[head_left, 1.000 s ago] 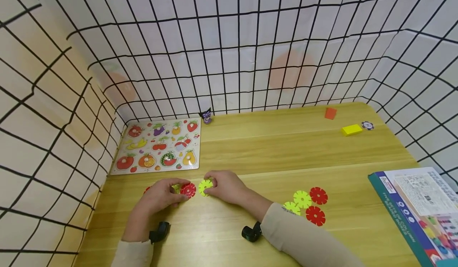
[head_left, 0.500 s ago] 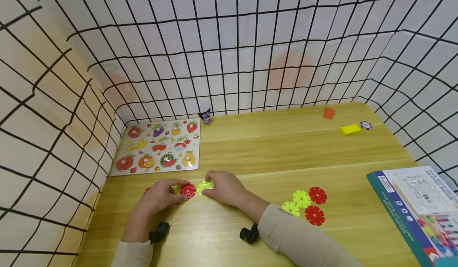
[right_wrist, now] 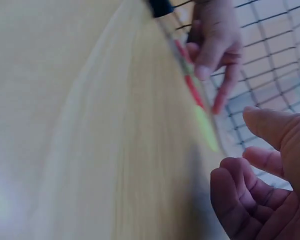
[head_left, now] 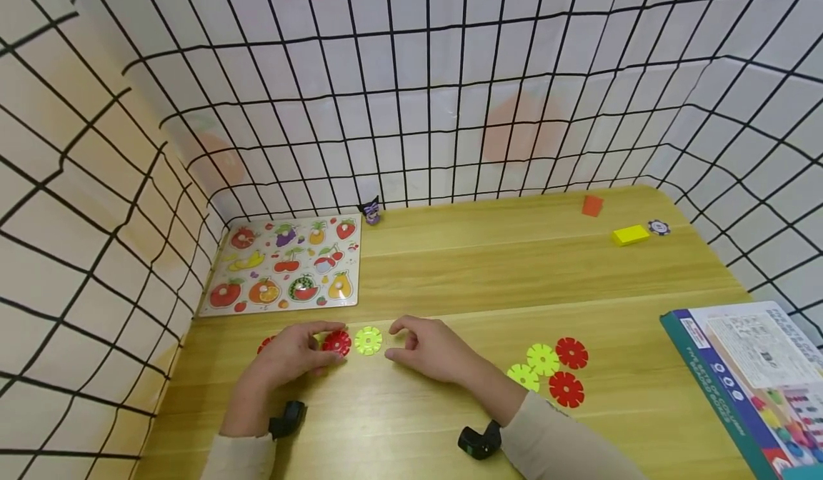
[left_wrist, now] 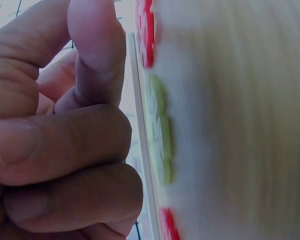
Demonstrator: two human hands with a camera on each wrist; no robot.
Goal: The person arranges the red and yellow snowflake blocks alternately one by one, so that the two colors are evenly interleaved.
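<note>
A row of flat notched interlocking discs lies on the wooden table. My left hand (head_left: pixel 289 355) spans a red disc (head_left: pixel 337 343), index fingertip at its far edge and thumb at its near edge. Beside that lies a yellow-green disc (head_left: pixel 368 341) with nobody touching it. My right hand (head_left: pixel 434 348) hovers just right of it, thumb and index finger parted around nothing. Another red disc (head_left: pixel 265 343) peeks out left of my left hand. Between the reds, a yellow-green disc (left_wrist: pixel 159 130) shows in the left wrist view; my left hand mostly hides it from the head view.
Two yellow-green discs (head_left: pixel 543 359) and two red discs (head_left: pixel 567 389) lie by my right forearm. A fruit puzzle board (head_left: pixel 283 264) is at back left, near a small purple figure (head_left: pixel 371 211). A yellow block (head_left: pixel 631 235) and a box (head_left: pixel 726 387) are rightward. Black wire grid (head_left: pixel 427 101) surrounds the table.
My right hand has let go of the yellow-green disc and drawn back to the right, leaving it beside the red one. The left hand has barely moved.
</note>
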